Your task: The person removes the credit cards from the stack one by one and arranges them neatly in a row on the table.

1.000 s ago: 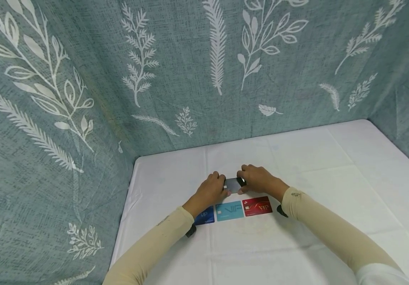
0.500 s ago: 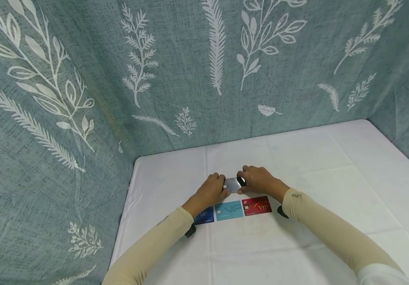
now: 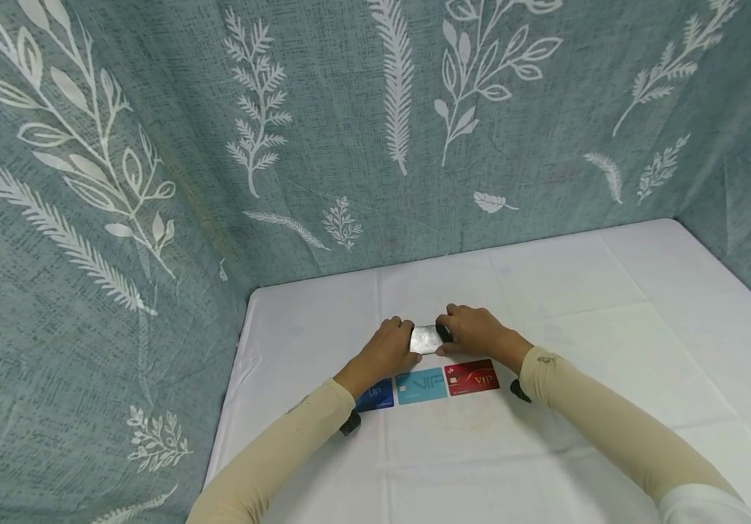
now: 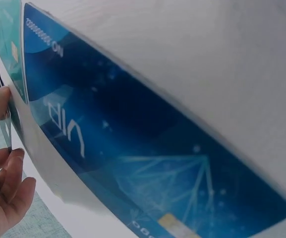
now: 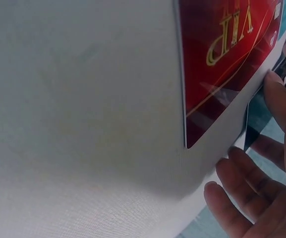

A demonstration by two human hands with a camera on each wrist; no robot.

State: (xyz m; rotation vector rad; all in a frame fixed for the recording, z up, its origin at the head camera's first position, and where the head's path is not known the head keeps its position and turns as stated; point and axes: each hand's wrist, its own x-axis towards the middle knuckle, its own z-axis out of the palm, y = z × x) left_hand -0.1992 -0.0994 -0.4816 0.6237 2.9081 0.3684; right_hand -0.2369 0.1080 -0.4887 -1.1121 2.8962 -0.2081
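Observation:
Between both hands is a glossy card [image 3: 425,340], bright with reflected light in the head view and dark in the right wrist view. My left hand [image 3: 387,348] pinches its left end, thumb at the near edge and fingers at the far edge. At the right end, my right hand [image 3: 470,331] holds it the same way, covering part of a black patch. Just nearer lie three plastic VIP cards in a row: dark blue [image 4: 108,114], partly hidden by the left wrist in the head view, light blue [image 3: 420,386], and red [image 5: 222,64].
A white cloth [image 3: 467,466] covers the table under the cards. Grey-green curtains [image 3: 349,131] with white leaf prints hang behind the table and along both sides. Small dark devices [image 3: 350,423] sit at the underside of the wrists.
The held card's face has gone from dark grey to bright silver as its reflection changed. Both hands stay almost in place, and the three cards in the row have not moved.

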